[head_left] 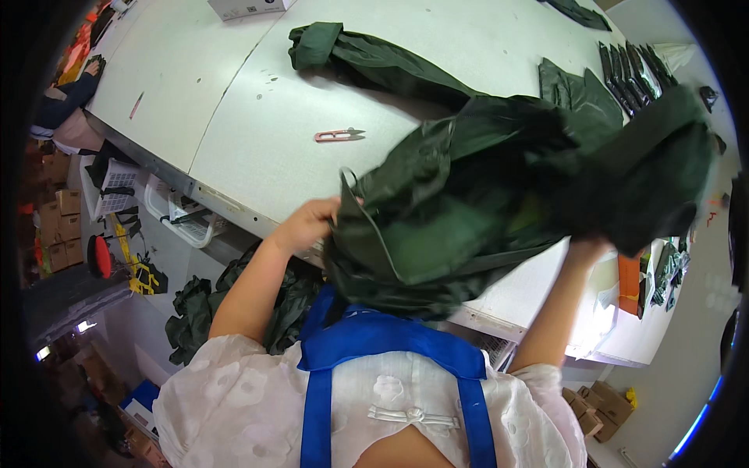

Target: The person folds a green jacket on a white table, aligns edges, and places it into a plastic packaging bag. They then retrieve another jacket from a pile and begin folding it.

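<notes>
The tabletop carries a dark green garment, partly raised over its near edge. The step appears to be spreading or turning the cloth; the next move likely calls for smoothing it. Of the hands, the left pinches an edge; the right is mostly covered, its closure indeterminable. Snips lie apart.

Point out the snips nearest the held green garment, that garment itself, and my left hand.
Snips point(346, 136): head view, on the handle near the blades.
Green garment point(491, 160): head view, on its bunched middle.
Left hand point(307, 224): head view, on the back of the hand.
</notes>
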Available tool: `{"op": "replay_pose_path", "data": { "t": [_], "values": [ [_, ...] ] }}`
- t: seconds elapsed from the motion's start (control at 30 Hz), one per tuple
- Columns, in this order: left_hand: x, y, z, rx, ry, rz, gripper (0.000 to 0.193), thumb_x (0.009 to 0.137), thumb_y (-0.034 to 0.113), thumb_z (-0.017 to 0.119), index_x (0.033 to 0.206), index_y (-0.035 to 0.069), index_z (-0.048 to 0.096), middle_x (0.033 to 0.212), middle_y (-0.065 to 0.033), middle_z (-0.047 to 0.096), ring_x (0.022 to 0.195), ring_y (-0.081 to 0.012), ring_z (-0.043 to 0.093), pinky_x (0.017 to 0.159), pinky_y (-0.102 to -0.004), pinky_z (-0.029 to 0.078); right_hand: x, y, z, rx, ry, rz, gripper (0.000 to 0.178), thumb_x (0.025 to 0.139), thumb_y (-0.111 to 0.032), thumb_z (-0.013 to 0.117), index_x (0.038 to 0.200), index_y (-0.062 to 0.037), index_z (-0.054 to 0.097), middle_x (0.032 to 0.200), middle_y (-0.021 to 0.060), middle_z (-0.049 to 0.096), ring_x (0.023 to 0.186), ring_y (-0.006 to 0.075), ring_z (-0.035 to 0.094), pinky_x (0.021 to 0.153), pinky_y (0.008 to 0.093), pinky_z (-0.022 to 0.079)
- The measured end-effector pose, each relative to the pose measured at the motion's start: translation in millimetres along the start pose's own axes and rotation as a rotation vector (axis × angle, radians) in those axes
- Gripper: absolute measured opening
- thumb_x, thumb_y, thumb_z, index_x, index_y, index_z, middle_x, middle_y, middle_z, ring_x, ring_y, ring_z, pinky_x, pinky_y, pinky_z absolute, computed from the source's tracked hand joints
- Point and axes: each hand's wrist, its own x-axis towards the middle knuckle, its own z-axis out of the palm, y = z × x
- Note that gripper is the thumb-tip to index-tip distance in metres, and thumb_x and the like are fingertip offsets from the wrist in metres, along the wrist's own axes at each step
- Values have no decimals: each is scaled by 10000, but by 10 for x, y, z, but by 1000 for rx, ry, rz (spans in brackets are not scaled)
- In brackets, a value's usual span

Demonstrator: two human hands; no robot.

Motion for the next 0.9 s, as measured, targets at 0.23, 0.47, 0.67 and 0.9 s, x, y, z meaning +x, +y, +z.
{"op": "replay_pose_path", "data": {
  "t": [0.23,0.47,0.67,0.9],
  "values": [
    [657,400,455,306,-7,447,356,729,-124,509,1023,54,602,1119,-128,603,1137,-328,543,967,-400,433,1817,-1393,1758,-510,-162,-681,710,863,-420,520,1405,3,338,1351,238,436,1254,363,427,1058,463,344],
    [1790,59,343,517,252,-11,713,787,166,693,1382,25,325,1279,-194,531,1137,-306,547,967,-364,431,1853,-241,1899,-1315,-387,-770,1033,664,-514,787,1395,36,307,1337,323,394,1235,409,425,1025,476,362],
    [1974,-289,235,145,267,-113,611,874,154,607,1415,91,331,1186,-56,545,951,-154,514,852,-289,421,313,872,148,-1573,-262,-101,974,675,-229,765,1459,-201,187,1408,228,352,1256,458,383,998,557,353],
    [1979,-304,216,-215,266,-171,300,836,35,601,1135,57,597,985,1,626,875,-126,531,828,-273,403,2105,82,-1916,-1897,-56,-76,241,852,-114,477,988,-114,676,1049,164,613,985,347,609,862,438,477]
  ]
}}
